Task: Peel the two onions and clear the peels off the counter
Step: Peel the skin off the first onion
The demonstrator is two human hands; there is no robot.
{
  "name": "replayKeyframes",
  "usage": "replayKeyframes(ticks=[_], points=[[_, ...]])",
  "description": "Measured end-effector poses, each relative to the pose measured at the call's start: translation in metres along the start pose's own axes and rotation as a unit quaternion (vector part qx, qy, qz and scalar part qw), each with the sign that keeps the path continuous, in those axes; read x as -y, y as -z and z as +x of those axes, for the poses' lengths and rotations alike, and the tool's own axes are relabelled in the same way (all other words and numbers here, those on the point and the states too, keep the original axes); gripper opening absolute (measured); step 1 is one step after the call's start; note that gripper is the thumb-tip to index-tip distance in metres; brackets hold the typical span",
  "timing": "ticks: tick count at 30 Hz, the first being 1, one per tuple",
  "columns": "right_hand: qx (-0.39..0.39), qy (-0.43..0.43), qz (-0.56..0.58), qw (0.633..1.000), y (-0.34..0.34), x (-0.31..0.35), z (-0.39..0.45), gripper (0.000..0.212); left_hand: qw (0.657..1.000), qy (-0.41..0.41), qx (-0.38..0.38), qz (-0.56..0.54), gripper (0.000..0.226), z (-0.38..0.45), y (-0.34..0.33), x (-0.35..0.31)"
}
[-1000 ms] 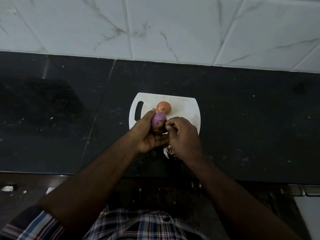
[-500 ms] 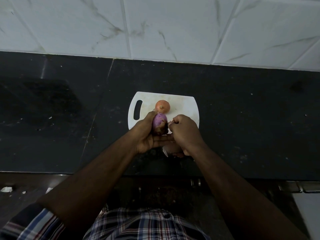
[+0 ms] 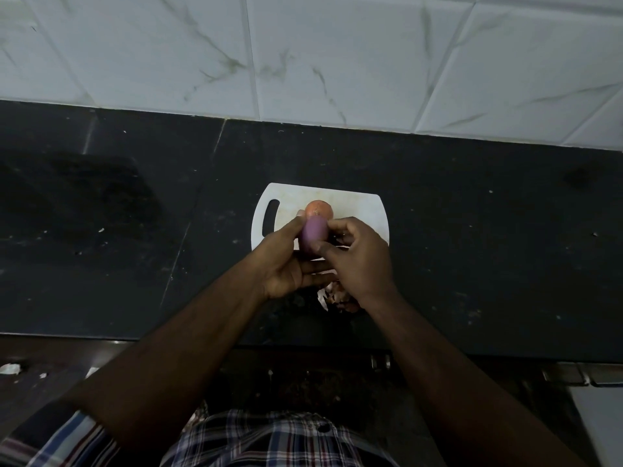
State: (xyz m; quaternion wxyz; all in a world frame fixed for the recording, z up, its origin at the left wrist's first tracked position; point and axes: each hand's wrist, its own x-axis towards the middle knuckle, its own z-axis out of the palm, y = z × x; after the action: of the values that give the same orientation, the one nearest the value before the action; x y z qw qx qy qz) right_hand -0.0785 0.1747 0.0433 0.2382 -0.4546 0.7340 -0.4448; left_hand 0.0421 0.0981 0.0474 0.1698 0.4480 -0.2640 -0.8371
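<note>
A peeled purple onion [image 3: 313, 233] is held above the near edge of the white cutting board [image 3: 365, 207]. My left hand [image 3: 286, 264] grips it from the left and below. My right hand [image 3: 360, 257] pinches the onion from the right, thumb and fingers curled on its side and lower end. A second onion [image 3: 319, 208], still in its orange-brown skin, sits on the board just behind the purple one. A small heap of loose peels [image 3: 337, 298] lies on the black counter [image 3: 135, 230] under my right wrist, partly hidden.
White marbled tiles [image 3: 303, 55] form the wall behind the counter. The counter's front edge runs just below my wrists. Pale scraps [image 3: 10, 368] lie on the lower surface at the far left. A metal handle [image 3: 580, 377] shows at the lower right.
The dark peel that covered the onion's lower end is gone and its purple surface is bare. My right hand has moved up from the peel heap onto the onion's right side.
</note>
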Motion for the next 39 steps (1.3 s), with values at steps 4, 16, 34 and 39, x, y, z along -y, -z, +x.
replayKeyframes(ticks=[4,16,34,39], points=[[-0.009,0.001,0.052,0.999,0.003,-0.01,0.003,0.029,1.0,-0.002,0.001,0.001,0.058,0.001,0.007,-0.005],[0.114,-0.047,0.115,0.986,0.028,-0.006,0.017,0.039,0.969,-0.159,0.073,0.175,0.079,0.002,0.019,-0.006],[0.088,-0.113,0.231,0.962,0.016,-0.004,0.022,0.036,0.954,-0.201,0.072,0.212,0.07,0.001,0.011,-0.006],[0.062,-0.107,0.23,0.965,0.012,-0.003,0.02,0.033,0.949,-0.214,0.058,0.224,0.071,0.002,0.01,-0.005]])
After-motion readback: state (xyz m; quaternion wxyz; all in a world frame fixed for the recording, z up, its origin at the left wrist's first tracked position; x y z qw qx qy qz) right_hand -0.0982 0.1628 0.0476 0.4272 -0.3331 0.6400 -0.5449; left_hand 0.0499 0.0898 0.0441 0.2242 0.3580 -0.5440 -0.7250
